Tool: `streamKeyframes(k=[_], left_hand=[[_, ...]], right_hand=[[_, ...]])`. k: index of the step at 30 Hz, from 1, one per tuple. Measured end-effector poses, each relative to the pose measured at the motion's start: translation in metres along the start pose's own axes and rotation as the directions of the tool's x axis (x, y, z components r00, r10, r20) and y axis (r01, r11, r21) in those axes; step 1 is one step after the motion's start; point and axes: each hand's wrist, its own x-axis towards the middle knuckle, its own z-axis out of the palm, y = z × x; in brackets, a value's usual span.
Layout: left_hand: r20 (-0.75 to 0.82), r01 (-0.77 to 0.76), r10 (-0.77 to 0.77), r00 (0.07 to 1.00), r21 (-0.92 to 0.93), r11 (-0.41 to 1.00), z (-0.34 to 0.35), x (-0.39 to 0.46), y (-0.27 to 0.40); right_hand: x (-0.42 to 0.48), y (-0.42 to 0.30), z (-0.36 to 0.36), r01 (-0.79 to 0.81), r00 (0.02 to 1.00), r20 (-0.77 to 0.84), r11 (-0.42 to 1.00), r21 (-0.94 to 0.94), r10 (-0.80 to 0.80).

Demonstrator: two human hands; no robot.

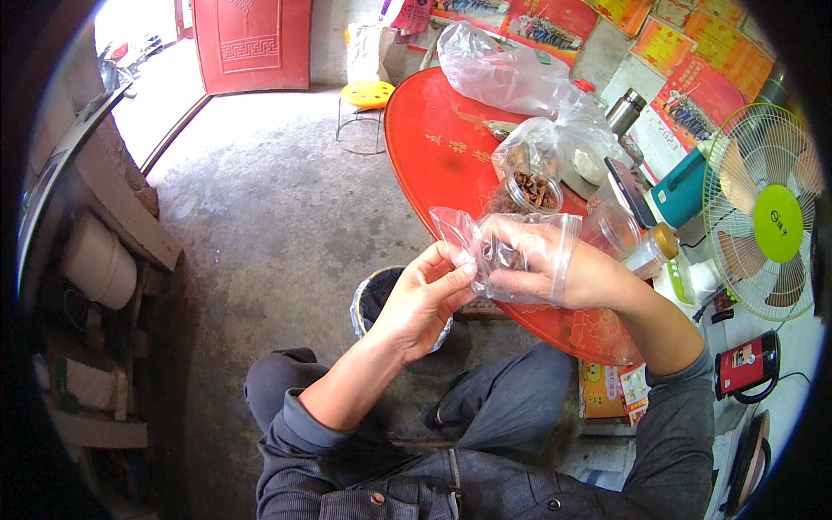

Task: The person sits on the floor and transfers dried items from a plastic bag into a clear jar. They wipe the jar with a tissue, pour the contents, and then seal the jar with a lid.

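A clear plastic zip bag (558, 260) is spread over the fingers of my right hand (539, 260), which reaches inside it through the opening at the right. Dark brown pieces show between those fingers; whether they are gripped is hard to tell through the plastic. My left hand (435, 292) pinches the other end of the bag between thumb and fingers. Just beyond my hands, an open clear plastic jar (534, 190) of dried brown pieces stands on the red table (435, 149). An empty-looking clear jar (614, 227) is right of my right hand.
Below my hands a lined waste bin (374, 292) stands on the concrete floor. Plastic bags (500, 71), a steel flask (626, 112), a phone (629, 192) and a gold-lidded jar (663, 242) crowd the table's right side. Farther right are a fan (773, 221) and a red electric kettle (746, 367).
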Motion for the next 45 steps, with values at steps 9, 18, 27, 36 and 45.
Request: streamKeyframes(k=[9, 18, 27, 36, 45], left_hand=[[-0.071, -0.003, 0.004, 0.997, 0.016, 1.000, 0.010, -0.007, -0.003], [0.021, -0.069, 0.068, 0.997, 0.087, 0.994, -0.007, 0.001, 0.009], [0.016, -0.213, 0.215, 0.977, 0.223, 0.951, -0.004, 0.005, 0.006], [-0.081, -0.214, 0.234, 0.969, 0.205, 0.955, -0.018, 0.007, 0.019], [-0.041, -0.156, 0.169, 0.985, 0.225, 0.962, -0.010, 0.006, 0.019]], right_hand=[[0.001, 0.009, 0.007, 0.085, 0.994, 0.063, 0.996, -0.006, -0.084], [-0.008, -0.025, -0.028, -0.241, 0.970, 0.039, 0.943, 0.228, 0.239], [-0.017, -0.013, -0.024, -0.053, 0.996, -0.063, 0.970, 0.238, 0.070], [-0.028, -0.031, -0.050, -0.245, 0.969, 0.016, 0.943, 0.225, 0.247], [-0.025, -0.026, -0.039, -0.161, 0.985, -0.031, 0.977, 0.138, 0.167]])
